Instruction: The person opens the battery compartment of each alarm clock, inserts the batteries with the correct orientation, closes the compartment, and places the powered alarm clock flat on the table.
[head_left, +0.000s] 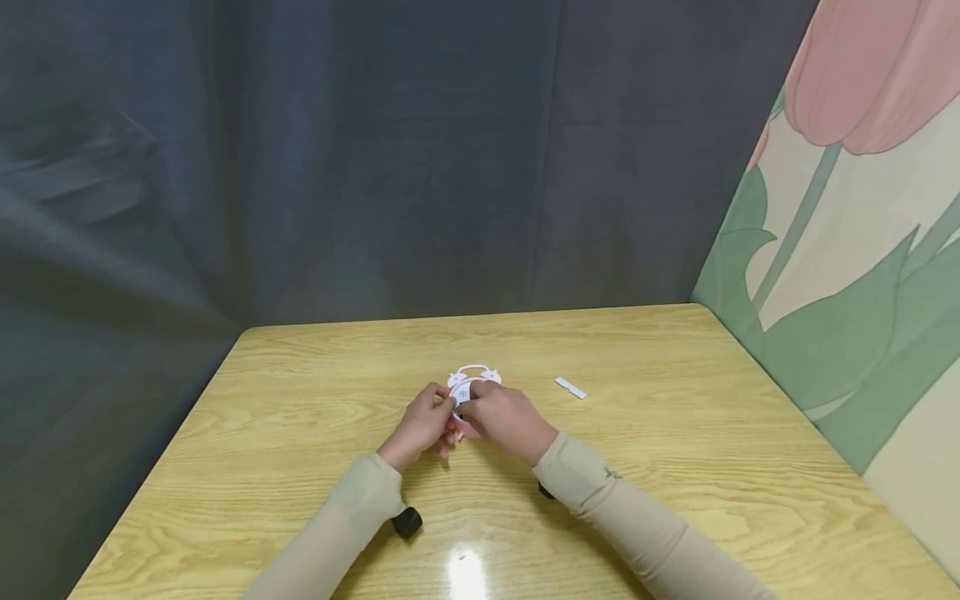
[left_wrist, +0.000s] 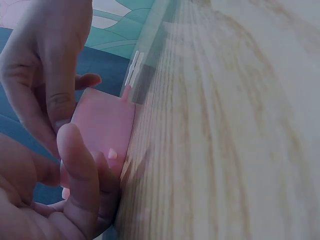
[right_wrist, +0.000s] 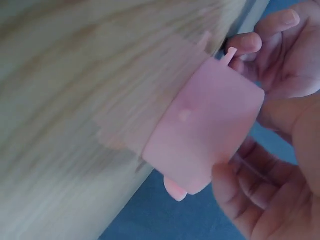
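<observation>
A pink alarm clock [head_left: 472,429] with a white front and a looped handle over two bells stands on the table, between both hands. My left hand [head_left: 422,423] grips its left side, thumb at the front, other fingers lower down round the side. My right hand [head_left: 513,421] reaches over the front from the right, fingers bent, thumb and fingertips right at the face; what lies under them is hidden. In the left wrist view the pink body [left_wrist: 102,125] shows small feet and the handle. The right wrist view shows its smooth pink side [right_wrist: 210,120] close up.
A small white strip [head_left: 572,387] lies on the wooden table [head_left: 300,375] to the right of the clock. Dark curtain [head_left: 390,167] hangs behind the table, and a flower-painted wall [head_left: 840,292] stands along the right. A black wrist piece [head_left: 407,522] sits under the left sleeve.
</observation>
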